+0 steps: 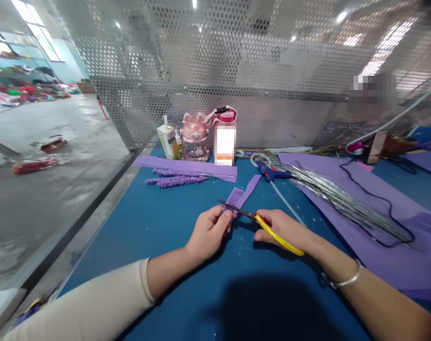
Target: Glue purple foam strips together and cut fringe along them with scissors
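Note:
My left hand (210, 232) pinches a folded purple strip (235, 195) between thumb and fingers, above the blue tabletop (140, 232). One tail of the strip runs up and to the right. In my right hand (277, 227) is a pair of scissors (277, 237) with yellow-and-red handles. Their dark blades lie across the strip just above my left thumb; whether they have cut into it I cannot tell. Beyond my hands lie purple flower stems (180, 179) with thin wire ends, near a long, wide purple strip (187, 165).
A blue glue gun (272, 172) with a clear glue stick lies right of centre. Behind it, silvery wires (343, 203) and a black cord rest on purple sheets (389, 189). A drink carton (168, 141), a pink cup (195, 137) and a pink bottle (225, 118) stand before the perforated metal panel (201, 61).

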`<state>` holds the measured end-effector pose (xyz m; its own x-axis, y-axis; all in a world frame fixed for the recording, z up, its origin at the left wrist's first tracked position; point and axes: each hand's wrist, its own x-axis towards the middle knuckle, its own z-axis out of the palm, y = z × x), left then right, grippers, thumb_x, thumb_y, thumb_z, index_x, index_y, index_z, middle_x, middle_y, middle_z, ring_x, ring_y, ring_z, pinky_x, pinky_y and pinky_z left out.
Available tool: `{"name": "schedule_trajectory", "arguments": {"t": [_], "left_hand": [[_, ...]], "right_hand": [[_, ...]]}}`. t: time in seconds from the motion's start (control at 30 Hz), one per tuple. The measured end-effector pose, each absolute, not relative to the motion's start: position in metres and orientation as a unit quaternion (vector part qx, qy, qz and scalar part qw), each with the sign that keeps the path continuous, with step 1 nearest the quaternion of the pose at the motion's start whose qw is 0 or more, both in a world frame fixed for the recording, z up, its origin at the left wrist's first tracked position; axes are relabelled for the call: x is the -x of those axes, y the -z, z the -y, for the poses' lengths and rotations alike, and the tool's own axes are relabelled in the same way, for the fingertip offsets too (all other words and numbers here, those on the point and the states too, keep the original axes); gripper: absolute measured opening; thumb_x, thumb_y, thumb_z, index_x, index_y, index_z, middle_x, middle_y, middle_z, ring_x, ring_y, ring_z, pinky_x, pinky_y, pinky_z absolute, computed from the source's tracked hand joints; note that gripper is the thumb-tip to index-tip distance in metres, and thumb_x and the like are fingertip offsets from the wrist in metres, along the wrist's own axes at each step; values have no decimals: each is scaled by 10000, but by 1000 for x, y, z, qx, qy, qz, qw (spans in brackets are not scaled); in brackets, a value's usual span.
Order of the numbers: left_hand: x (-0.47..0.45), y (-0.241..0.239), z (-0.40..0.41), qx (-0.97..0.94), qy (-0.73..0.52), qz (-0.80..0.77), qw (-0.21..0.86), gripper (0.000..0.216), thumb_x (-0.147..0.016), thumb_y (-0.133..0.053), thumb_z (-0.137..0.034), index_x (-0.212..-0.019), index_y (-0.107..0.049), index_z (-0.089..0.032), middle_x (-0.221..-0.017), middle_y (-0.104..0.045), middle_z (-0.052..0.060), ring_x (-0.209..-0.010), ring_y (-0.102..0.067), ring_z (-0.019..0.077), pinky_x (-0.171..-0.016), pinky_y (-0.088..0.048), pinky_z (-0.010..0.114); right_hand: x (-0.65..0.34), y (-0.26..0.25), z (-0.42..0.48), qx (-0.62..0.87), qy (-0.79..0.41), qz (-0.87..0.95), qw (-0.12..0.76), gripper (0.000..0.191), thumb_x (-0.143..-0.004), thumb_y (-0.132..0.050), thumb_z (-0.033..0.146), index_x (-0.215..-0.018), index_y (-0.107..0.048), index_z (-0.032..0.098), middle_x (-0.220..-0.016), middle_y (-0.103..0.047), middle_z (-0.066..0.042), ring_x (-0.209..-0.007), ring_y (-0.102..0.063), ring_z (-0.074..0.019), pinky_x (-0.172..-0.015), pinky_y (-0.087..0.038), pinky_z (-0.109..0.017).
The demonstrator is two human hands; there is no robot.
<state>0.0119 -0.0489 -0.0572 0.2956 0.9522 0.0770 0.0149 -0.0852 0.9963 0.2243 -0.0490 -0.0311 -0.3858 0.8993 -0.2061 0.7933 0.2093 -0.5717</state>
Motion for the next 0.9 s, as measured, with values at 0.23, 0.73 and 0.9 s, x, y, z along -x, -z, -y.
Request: {"name": "schedule_trajectory", "arguments": {"t": [0.23,0.73,0.9], "left_hand": [[-10,60,45,-589,-450,-427,518,316,-881,-442,-344,-635,-497,-153,-525,-455,-48,-451,-371,51,-440,-303,165],[-10,60,50,-614,-444,-432,489,345,-881,-435,-388,-640,-529,-160,-538,-494,-28,-454,-398,63,-454,-323,177],[-10,59,51,-621,-454,-424,478,338,-896,-418,-361,-645,-522,-159,-548,-497,-25,-476,-427,65,-472,-345,173]], "right_hand": [[-219,28,53,557,-245,793,41,533,-595,-648,653,-802,-413,222,-645,-491,45,-556,-416,-135,-492,-285,-229],[-217,28,58,550,-243,797,61,602,-581,-637,690,-891,-419,222,-697,-548,6,-599,-486,-175,-502,-303,-239],[-218,29,61,544,-238,802,66,577,-608,-640,664,-907,-406,230,-696,-525,19,-587,-477,-167,-515,-316,-243]]}}
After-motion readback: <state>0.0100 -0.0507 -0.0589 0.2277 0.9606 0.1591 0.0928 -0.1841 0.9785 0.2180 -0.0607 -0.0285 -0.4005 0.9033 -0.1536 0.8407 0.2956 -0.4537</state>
